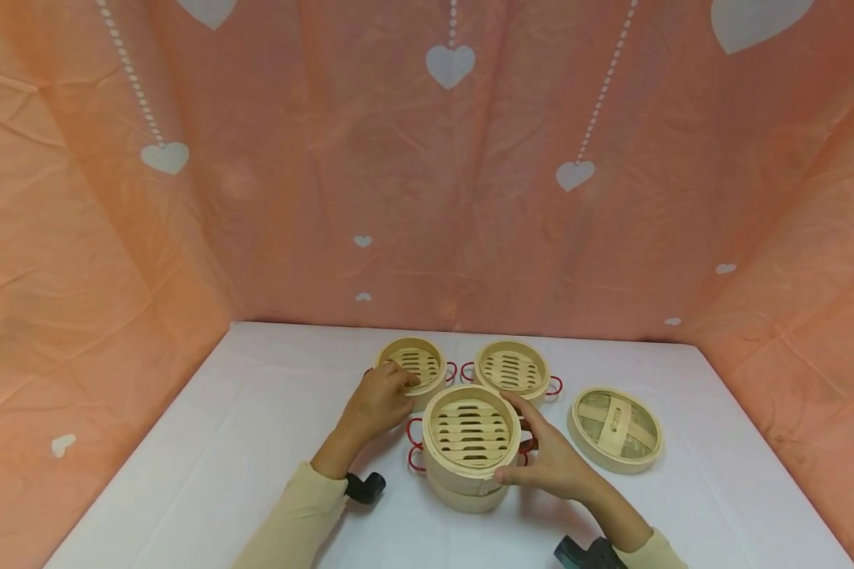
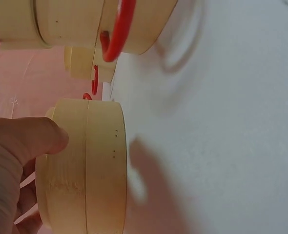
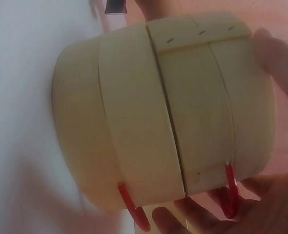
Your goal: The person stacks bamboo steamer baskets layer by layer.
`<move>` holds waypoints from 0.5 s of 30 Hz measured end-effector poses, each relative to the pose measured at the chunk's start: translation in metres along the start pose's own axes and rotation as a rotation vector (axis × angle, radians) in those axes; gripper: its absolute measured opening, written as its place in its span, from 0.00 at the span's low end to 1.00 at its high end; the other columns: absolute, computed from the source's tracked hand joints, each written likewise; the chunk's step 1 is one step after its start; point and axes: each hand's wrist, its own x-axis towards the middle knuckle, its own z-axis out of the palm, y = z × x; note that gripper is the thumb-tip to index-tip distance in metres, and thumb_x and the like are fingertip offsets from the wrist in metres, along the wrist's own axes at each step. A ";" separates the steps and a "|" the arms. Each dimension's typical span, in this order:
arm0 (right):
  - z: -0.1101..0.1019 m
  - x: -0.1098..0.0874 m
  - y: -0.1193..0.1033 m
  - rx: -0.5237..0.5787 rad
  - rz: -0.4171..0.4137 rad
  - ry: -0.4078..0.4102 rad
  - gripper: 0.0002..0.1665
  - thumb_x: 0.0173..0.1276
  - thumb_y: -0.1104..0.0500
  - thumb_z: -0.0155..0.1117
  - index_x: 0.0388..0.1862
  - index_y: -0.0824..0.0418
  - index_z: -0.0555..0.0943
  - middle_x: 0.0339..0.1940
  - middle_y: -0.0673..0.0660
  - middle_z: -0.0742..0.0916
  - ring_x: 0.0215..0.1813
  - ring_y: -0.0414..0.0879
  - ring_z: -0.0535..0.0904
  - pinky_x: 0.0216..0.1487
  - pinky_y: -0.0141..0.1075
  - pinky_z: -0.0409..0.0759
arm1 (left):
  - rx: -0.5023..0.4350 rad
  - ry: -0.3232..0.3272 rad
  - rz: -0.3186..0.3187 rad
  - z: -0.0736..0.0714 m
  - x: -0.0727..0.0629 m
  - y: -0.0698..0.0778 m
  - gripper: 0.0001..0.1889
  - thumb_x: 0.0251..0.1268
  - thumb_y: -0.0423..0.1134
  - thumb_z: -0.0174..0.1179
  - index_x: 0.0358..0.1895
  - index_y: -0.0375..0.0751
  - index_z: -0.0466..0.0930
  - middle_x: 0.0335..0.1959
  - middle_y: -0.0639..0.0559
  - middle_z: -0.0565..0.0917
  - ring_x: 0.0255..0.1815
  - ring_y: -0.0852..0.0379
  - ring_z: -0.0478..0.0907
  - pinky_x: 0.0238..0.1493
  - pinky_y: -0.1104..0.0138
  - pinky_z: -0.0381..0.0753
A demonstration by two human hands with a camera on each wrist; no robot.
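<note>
Two bamboo steamer baskets [image 1: 462, 478] stand stacked at the front middle, the slatted floor of the upper one showing, with red handles at the sides. My right hand [image 1: 555, 462] grips the upper basket at its right side. In the right wrist view, the thumb lies near its rim and the fingers curl by the red handle [image 3: 232, 192]. Behind to the left, my left hand [image 1: 379, 401] holds a single steamer basket [image 1: 421, 361] at its rim. The left wrist view shows the thumb against that basket's wall [image 2: 92, 165], fingers beyond the rim.
Another slatted steamer basket [image 1: 512, 367] with red handles stands at the back, right of the left-hand one. A round bamboo lid [image 1: 615, 431] lies to the right of the stack. White cloth covers the table [image 1: 206, 442], and pink-orange sheets [image 1: 455, 197] hang around it.
</note>
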 end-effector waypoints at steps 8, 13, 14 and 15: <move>0.000 0.000 0.002 0.031 0.027 -0.018 0.62 0.48 0.56 0.79 0.77 0.57 0.51 0.67 0.65 0.69 0.56 0.41 0.75 0.44 0.34 0.78 | 0.011 0.052 0.034 0.004 0.002 0.000 0.15 0.37 0.27 0.65 0.34 0.44 0.86 0.30 0.55 0.82 0.35 0.57 0.80 0.38 0.60 0.77; -0.001 0.001 0.002 0.045 0.039 -0.030 0.62 0.49 0.56 0.79 0.77 0.56 0.52 0.67 0.64 0.69 0.56 0.43 0.75 0.45 0.34 0.78 | 0.019 0.045 0.001 0.006 0.002 0.000 0.14 0.38 0.26 0.65 0.33 0.45 0.86 0.31 0.55 0.83 0.37 0.56 0.80 0.40 0.56 0.75; -0.001 0.001 0.002 0.045 0.038 -0.031 0.62 0.49 0.56 0.79 0.77 0.56 0.52 0.67 0.64 0.69 0.56 0.43 0.75 0.45 0.34 0.78 | 0.022 0.043 -0.005 0.006 0.002 0.000 0.15 0.38 0.26 0.65 0.33 0.45 0.86 0.31 0.55 0.83 0.37 0.56 0.80 0.41 0.56 0.75; -0.001 0.001 0.002 0.045 0.036 -0.031 0.61 0.49 0.56 0.79 0.76 0.56 0.52 0.67 0.64 0.69 0.55 0.42 0.75 0.45 0.34 0.78 | 0.025 0.045 -0.006 0.006 0.002 0.000 0.15 0.38 0.26 0.65 0.33 0.45 0.86 0.30 0.56 0.83 0.37 0.56 0.80 0.41 0.56 0.75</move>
